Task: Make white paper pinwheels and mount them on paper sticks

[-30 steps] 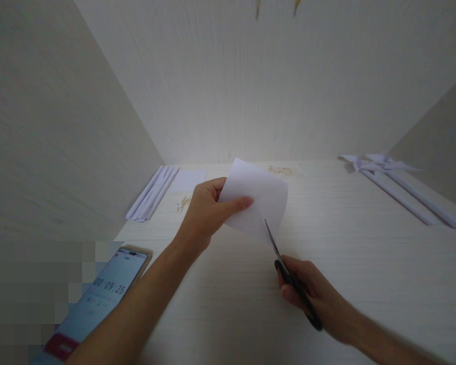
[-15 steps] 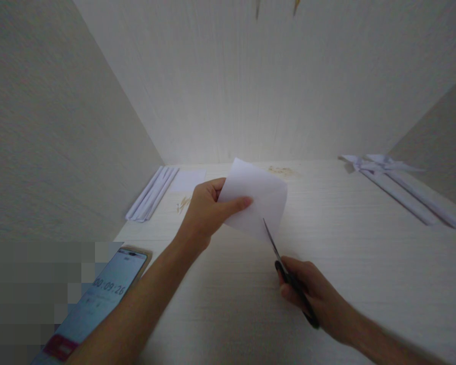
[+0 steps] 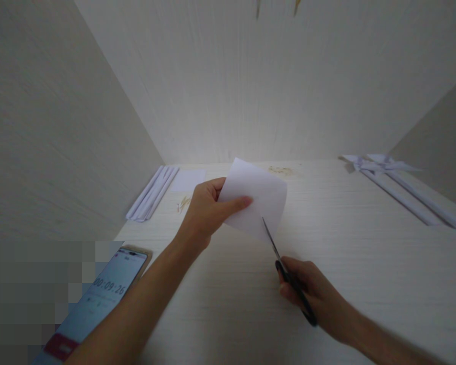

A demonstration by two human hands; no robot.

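A square sheet of white paper (image 3: 256, 190) is pinched at its left side by my left hand (image 3: 213, 205), thumb on top and fingers behind. My right hand (image 3: 307, 291) is closed around the black handles of a pair of scissors (image 3: 275, 251). The blades point up and left, their tip at the sheet's lower part near its middle. Whether the blades are fully closed on the paper cannot be made out. The sheet is held above the white table (image 3: 213, 304), its right edge curving slightly.
Several rolled paper sticks (image 3: 154, 195) lie at the left wall beside another white sheet (image 3: 189, 180). Small tan sticks (image 3: 184, 204) are behind my left wrist, with tan bits (image 3: 280, 171) farther back. Paper pinwheels (image 3: 380, 163) lie at right. A phone (image 3: 106, 284) showing a timer is lower left.
The scissors and my right hand have shifted very slightly up and left. My left hand and the sheet stay in practically the same place.
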